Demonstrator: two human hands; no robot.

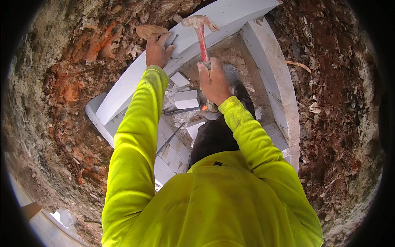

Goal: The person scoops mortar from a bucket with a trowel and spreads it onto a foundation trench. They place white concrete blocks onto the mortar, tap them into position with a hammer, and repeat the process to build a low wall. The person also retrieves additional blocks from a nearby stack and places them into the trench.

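My right hand [214, 81] is wrapped around the handle of a claw hammer [201, 39], its worn head raised above the curved white block wall [224, 22]. The handle is red near the head. At the wall's outer side my left hand [158, 52] has its fingers curled at the edge of a brown flat piece [150, 31], perhaps wood or stone. Its fingertips are partly hidden. Right beside that thumb, a nail [175, 39] shows against the white wall. Another thin nail-like piece [176, 57] sits lower on the wall's inner face.
Rough reddish earth [88, 61] rises outside the wall, with more on the right [329, 94]. A second white wall [271, 61] stands right. Between them lie loose white blocks [186, 99], a dark bar [183, 110] and rubble around my boot [242, 94].
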